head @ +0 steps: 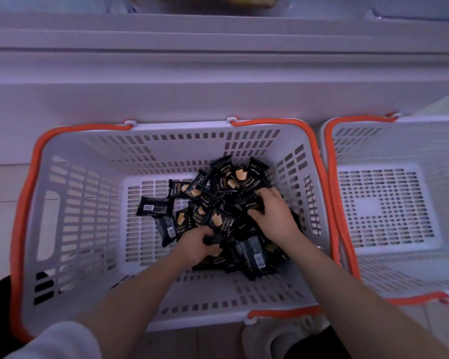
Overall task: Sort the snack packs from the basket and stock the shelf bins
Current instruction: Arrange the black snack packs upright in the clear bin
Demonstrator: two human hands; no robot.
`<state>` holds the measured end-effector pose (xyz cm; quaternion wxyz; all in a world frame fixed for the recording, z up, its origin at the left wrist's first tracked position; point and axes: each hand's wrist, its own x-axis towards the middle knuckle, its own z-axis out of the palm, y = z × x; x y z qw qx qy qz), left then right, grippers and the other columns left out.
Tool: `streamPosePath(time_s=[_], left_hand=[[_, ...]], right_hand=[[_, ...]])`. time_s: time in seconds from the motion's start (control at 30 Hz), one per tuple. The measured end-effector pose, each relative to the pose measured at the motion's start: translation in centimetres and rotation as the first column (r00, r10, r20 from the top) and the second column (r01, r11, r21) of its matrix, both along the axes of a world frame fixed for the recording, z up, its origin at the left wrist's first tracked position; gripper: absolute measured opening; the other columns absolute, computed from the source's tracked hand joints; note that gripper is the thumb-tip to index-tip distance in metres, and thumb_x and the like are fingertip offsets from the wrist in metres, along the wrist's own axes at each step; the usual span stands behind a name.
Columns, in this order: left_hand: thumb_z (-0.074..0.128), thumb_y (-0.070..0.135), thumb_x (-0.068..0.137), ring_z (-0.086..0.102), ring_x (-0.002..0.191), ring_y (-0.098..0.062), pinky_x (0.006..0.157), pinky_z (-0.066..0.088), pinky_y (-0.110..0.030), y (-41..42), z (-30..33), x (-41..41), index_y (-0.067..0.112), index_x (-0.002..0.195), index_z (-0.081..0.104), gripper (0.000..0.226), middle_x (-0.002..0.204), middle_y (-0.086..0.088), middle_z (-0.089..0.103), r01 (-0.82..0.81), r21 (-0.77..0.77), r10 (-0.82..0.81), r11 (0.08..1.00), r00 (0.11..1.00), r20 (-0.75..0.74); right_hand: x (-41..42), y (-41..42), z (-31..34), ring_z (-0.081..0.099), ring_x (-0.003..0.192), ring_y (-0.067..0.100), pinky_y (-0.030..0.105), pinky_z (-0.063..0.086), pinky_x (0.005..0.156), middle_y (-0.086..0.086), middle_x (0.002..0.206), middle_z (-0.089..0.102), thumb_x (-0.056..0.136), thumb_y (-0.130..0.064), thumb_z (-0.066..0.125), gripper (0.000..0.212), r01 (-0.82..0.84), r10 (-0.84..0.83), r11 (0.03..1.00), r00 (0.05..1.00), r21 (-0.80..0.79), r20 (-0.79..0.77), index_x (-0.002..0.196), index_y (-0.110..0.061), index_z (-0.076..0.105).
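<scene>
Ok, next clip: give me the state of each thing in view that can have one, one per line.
left basket: holds a loose pile of packs, orange handles down on the rim
black snack packs: heaped toward the basket's right side, some face up, some barcode side up
right basket: no packs visible inside
left hand: fingers curled around packs in the pile
right hand: fingers curled around packs in the pile

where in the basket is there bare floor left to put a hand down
Bare slotted floor lies on the left side of the white plastic basket with orange handles, between its left wall and the pile of black snack packs. It is crowded centre-right, where the left hand and right hand grip packs.
</scene>
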<state>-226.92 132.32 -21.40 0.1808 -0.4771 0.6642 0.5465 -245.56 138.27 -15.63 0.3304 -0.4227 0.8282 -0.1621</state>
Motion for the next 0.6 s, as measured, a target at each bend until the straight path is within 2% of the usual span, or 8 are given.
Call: streamPosePath(time_s=[0.07,0.13,0.2,0.3,0.37,0.4,0.53,0.6], left_hand=[[0.069,0.018,0.083,0.054,0.071,-0.016,0.060,0.044,-0.022,-0.8,1.2,0.7,0.013,0.093,0.053,0.019,0.088,-0.009,0.060,-0.143,0.049,0.145,0.988,0.989,-0.041],[0.067,0.016,0.084,0.055,0.064,-0.014,0.054,0.045,-0.016,-1.9,2.9,1.3,0.018,0.096,0.053,0.018,0.081,-0.004,0.058,-0.336,0.092,0.344,0.937,0.934,-0.096],[0.067,0.010,0.084,0.060,0.073,-0.014,0.060,0.051,-0.021,-3.2,5.2,1.4,0.020,0.096,0.056,0.019,0.087,-0.001,0.062,-0.542,0.209,0.575,0.814,0.802,-0.162],[0.062,0.003,0.085,0.065,0.073,-0.012,0.055,0.052,-0.020,-4.4,9.1,1.2,0.014,0.089,0.060,0.012,0.081,0.000,0.070,-0.666,0.406,0.779,0.625,0.563,-0.276],[0.058,0.001,0.086,0.066,0.070,-0.011,0.054,0.053,-0.021,-4.5,11.6,1.1,0.011,0.086,0.059,0.010,0.075,0.001,0.072,-0.645,0.557,0.852,0.523,0.401,-0.336],[0.057,0.002,0.086,0.067,0.068,-0.010,0.054,0.053,-0.021,-4.4,12.8,1.1,0.012,0.087,0.059,0.010,0.074,0.001,0.072,-0.616,0.603,0.862,0.506,0.356,-0.361],[0.059,0.005,0.085,0.066,0.064,-0.010,0.053,0.051,-0.023,-3.0,16.3,1.3,0.024,0.091,0.062,0.021,0.076,0.005,0.072,-0.591,0.588,0.827,0.552,0.300,-0.474],[0.062,0.006,0.083,0.065,0.067,-0.008,0.056,0.051,-0.022,-2.7,17.9,1.6,0.025,0.085,0.062,0.019,0.077,0.006,0.071,-0.636,0.512,0.792,0.577,0.282,-0.542]], right_hand=[[-0.1,0.4,1.1,0.055,0.104,0.016,0.020,0.041,0.078,-0.001,0.108,0.058,0.089,-0.015,0.060,0.023,0.189,-0.174,0.981,0.947,-0.033,0.271,0.112,-0.016,0.053],[0.1,0.5,2.4,0.060,0.100,0.015,0.023,0.045,0.077,-0.003,0.104,0.065,0.090,-0.013,0.059,0.014,0.425,-0.357,0.905,0.740,0.016,0.571,0.101,-0.022,0.057],[0.4,0.2,3.7,0.062,0.097,0.018,0.028,0.047,0.080,0.002,0.103,0.068,0.091,-0.011,0.056,0.014,0.570,-0.460,0.814,0.519,0.108,0.720,0.098,-0.022,0.061],[1.7,-0.4,5.9,0.065,0.087,0.018,0.032,0.051,0.078,0.004,0.094,0.071,0.091,-0.008,0.054,0.016,0.657,-0.468,0.743,0.372,0.128,0.802,0.093,-0.019,0.066],[3.1,-0.8,7.5,0.066,0.078,0.017,0.030,0.053,0.071,0.005,0.088,0.071,0.091,-0.006,0.052,0.019,0.702,-0.430,0.703,0.293,0.113,0.854,0.088,-0.017,0.067],[3.8,-1.0,8.3,0.066,0.077,0.017,0.030,0.053,0.069,0.006,0.088,0.071,0.092,-0.005,0.051,0.019,0.716,-0.398,0.691,0.255,0.104,0.881,0.089,-0.016,0.067],[7.0,-2.0,12.0,0.067,0.071,0.014,0.024,0.054,0.061,0.003,0.083,0.073,0.094,-0.007,0.047,0.020,0.717,-0.257,0.695,0.174,0.057,0.951,0.097,-0.014,0.066],[8.3,-2.4,13.8,0.068,0.073,0.014,0.025,0.054,0.064,0.005,0.086,0.073,0.095,-0.008,0.045,0.021,0.722,-0.204,0.692,0.157,0.028,0.966,0.102,-0.013,0.065]])
